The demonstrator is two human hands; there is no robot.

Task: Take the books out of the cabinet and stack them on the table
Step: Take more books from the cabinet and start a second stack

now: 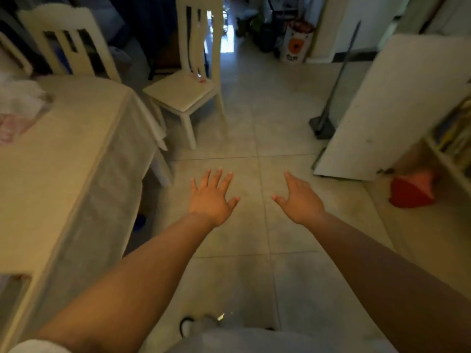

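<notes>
Tiled floor (244,118) lies between the cloth-draped surface (51,159) at left and the cabinet (453,159) at right, door (387,108) swung out. Left hand (212,197) and right hand (300,200) hover released, fingers spread, holding nothing. Books (456,128) stand blurred on the cabinet's shelf.

Wide strip of bare pale tiled floor (254,138) runs ahead, passable. Left edge blocked by cream cloth-covered table (58,159); cream wooden chair (188,80) stands just beyond its corner. Right side narrowed by open white cabinet door (387,110); grey long-handled mop (331,98) leans behind it. Red plastic bag (413,189) sits low inside cabinet, below shelf of blurred books (456,128).
</notes>
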